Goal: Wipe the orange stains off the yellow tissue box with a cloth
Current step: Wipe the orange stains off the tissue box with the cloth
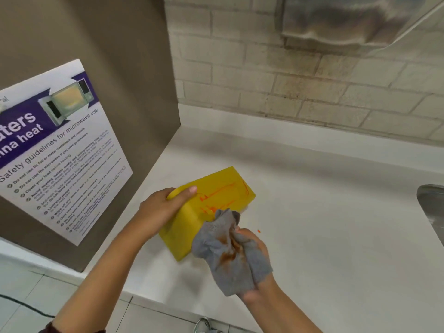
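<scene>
Yellow tissue box, orange-stained, tilted on tabletop; left hand grips its edge, right hand clutches grey cloth against it.

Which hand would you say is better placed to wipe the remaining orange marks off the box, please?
The right hand: it already holds the stained grey cloth, bunched against the yellow tissue box beside the orange stains. The left hand is busy gripping the box's far edge to steady it.
</scene>
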{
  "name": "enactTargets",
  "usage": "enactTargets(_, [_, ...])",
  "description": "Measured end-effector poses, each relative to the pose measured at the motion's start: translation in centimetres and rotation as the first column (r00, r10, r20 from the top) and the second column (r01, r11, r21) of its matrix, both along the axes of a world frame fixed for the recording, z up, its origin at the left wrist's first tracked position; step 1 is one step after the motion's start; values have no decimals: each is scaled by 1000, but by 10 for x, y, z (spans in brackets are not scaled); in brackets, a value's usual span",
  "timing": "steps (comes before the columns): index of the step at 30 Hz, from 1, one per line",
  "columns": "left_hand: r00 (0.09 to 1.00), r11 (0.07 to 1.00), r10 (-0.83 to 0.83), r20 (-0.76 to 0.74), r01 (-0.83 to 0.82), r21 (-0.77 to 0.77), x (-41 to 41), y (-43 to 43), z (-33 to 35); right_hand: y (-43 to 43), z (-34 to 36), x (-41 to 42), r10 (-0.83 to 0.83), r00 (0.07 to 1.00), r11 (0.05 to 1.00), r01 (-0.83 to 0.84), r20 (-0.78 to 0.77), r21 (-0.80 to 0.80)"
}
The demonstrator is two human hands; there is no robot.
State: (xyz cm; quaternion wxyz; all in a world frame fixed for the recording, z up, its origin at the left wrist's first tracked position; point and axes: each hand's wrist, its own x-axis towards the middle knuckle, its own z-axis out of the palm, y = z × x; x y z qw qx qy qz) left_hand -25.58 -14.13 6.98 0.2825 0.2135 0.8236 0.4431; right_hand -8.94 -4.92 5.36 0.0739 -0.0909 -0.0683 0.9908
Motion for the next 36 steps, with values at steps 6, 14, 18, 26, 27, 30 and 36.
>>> enactTargets(6, [994,972,68,90,-86,219,-1,-21,-31,24,-5,14,-58,987,995,45,151,89])
enactTargets(14, [991,958,-39,131,0,287,-8,-42,-53,92,-31,10,-604,747,696,325,277,640])
enactTargets(18, [981,957,-103,167,53,284,-6,-44,-54,83,-33,-14,-714,689,304,147,124,941])
enactTargets(26, [970,969,-38,240,-23,245,-3,-36,-44,51,-55,-33,-667,743,18,97,-60,995])
enactTargets(27, [973,970,11,232,-67,234,-1,-34,-45,50,-57,-34,-660,749,8,90,-63,996])
enactTargets(30, [977,968,79,198,-123,220,3,-30,-48,47,-63,-35,-628,775,-34,67,-74,997])
enactTargets(36, [985,966,28,172,-71,250,5,-33,-47,54,-69,-36,-485,846,-366,32,-220,930])
